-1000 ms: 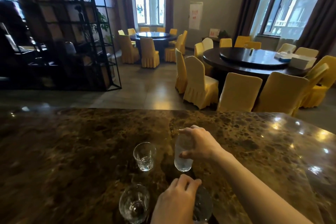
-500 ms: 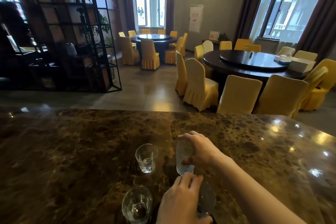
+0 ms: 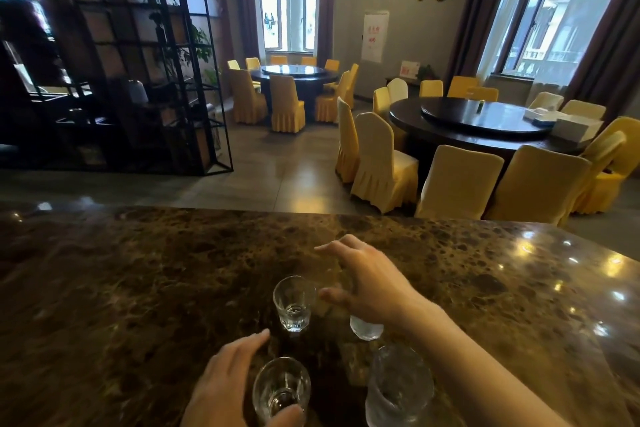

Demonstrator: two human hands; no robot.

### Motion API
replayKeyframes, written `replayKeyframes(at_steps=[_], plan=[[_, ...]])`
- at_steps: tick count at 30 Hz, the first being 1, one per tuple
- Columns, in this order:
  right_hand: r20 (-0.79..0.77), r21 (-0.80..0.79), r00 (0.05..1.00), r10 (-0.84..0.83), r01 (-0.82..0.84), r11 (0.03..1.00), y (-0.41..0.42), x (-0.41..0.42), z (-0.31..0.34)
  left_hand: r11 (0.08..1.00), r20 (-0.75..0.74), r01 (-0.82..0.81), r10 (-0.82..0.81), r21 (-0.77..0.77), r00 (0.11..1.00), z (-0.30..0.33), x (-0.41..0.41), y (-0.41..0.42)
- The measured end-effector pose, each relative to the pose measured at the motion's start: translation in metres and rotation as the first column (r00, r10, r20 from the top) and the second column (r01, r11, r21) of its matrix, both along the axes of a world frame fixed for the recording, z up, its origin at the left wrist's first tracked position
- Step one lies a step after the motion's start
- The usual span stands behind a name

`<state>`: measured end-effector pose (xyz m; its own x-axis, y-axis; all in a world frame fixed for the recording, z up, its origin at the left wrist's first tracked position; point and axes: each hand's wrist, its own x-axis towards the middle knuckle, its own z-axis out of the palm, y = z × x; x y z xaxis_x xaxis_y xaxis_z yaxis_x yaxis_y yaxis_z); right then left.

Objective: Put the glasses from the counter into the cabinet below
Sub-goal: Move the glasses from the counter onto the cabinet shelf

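Several glasses stand on the dark marble counter [image 3: 138, 288]. A small clear glass [image 3: 294, 305] is upright in the middle. My right hand [image 3: 367, 281] hovers just right of it, fingers spread, thumb close to its rim, holding nothing. A frosted glass [image 3: 366, 328] shows only its base under that palm. Nearer me, a clear stemmed glass [image 3: 281, 388] sits inside the curve of my left hand [image 3: 225, 381]; the thumb touches its near side and the fingers stretch past its left side without closing. A taller frosted glass [image 3: 398, 388] stands free at the near right.
The counter's far edge [image 3: 311, 211] drops to a dining room with round dark tables [image 3: 485, 121] and yellow-covered chairs [image 3: 381, 163]. A black metal shelf unit [image 3: 138, 80] stands at the far left. The cabinet below is out of view.
My right hand let go of the frosted glass and opened, shifting towards the small clear glass. My left hand left the near right frosted glass and moved left around the clear stemmed glass.
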<state>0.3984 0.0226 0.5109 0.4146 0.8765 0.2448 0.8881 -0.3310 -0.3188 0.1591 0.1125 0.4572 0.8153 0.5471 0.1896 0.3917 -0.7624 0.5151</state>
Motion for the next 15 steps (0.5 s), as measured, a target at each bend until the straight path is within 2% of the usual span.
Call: replayKeyframes(at_steps=[4, 8, 15], plan=[[-0.017, -0.225, 0.999, 0.035, -0.038, 0.974, 0.044, -0.019, -0.023, 0.991, -0.189, 0.135, -0.134, -0.008, 0.973, -0.01, 0.012, 0.012], [-0.02, -0.369, 1.0, 0.014, -0.021, 0.929, 0.07, -0.024, -0.046, 0.975, -0.279, 0.221, -0.222, -0.036, 0.934, -0.028, 0.028, 0.015], [-0.005, -0.351, 1.0, -0.013, 0.01, 0.936, 0.087, -0.018, -0.071, 0.946, -0.307, 0.29, -0.322, -0.147, 0.896, -0.033, 0.037, 0.027]])
